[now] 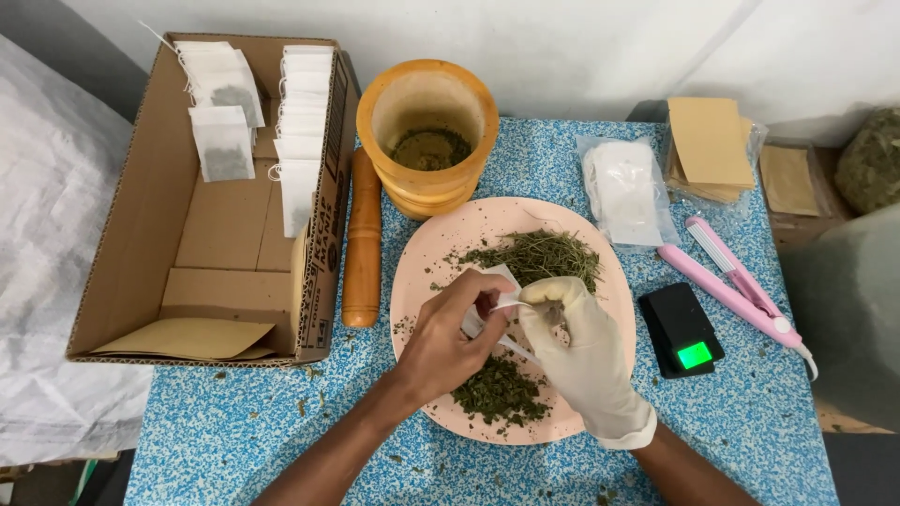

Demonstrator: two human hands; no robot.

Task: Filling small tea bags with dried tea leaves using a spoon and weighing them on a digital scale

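Observation:
My bare left hand (pixel 448 335) grips a small white tea bag (pixel 495 290) over a pink plate (pixel 427 258). My right hand (pixel 581 347), in a white glove, pinches the same bag from the right side. Dried green herbs lie on the plate in two heaps, a stringy one (pixel 544 253) at the far side and a finer one (pixel 502 392) under my hands. The bag's lower part is hidden between my fingers.
A cardboard box (pixel 150 215) at left holds filled white tea bags (pixel 223 141). A wooden pestle (pixel 362 239) lies beside a wooden mortar (pixel 427 131) holding ground herb. At right are a bag of empty sachets (pixel 626 192), brown envelopes (pixel 711 141), a pink sealer (pixel 736 286) and a black pocket scale (pixel 682 330).

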